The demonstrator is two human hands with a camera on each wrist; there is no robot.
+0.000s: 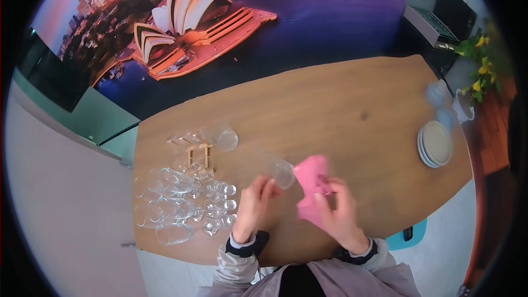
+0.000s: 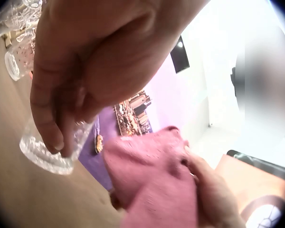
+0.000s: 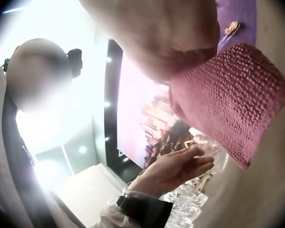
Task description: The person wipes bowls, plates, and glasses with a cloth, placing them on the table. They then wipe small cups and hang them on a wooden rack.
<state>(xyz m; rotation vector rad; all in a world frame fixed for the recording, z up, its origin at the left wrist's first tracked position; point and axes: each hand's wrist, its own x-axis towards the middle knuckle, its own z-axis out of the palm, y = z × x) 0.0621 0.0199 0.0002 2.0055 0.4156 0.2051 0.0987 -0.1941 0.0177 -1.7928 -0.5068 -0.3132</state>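
Observation:
With its fingers at the rim, my left hand (image 1: 256,204) holds a clear glass tumbler (image 1: 282,173) over the middle of the table. The tumbler's thick base shows below the fingers in the left wrist view, and part of the glass is hidden by the hand. My right hand (image 1: 340,214) grips a pink cloth (image 1: 312,173) just to the right of the tumbler. Folds of the cloth (image 2: 152,175) bunch up at the right thumb in the left wrist view. Its ribbed weave (image 3: 237,95) shows clearly in the right wrist view.
Several stemmed glasses (image 1: 176,209) lie on the wooden table (image 1: 352,110) at the left. Behind them are more clear glasses (image 1: 226,140) and a small wooden rack (image 1: 199,149). Stacked plates (image 1: 437,144) and bluish bowls (image 1: 437,94) stand near the right edge.

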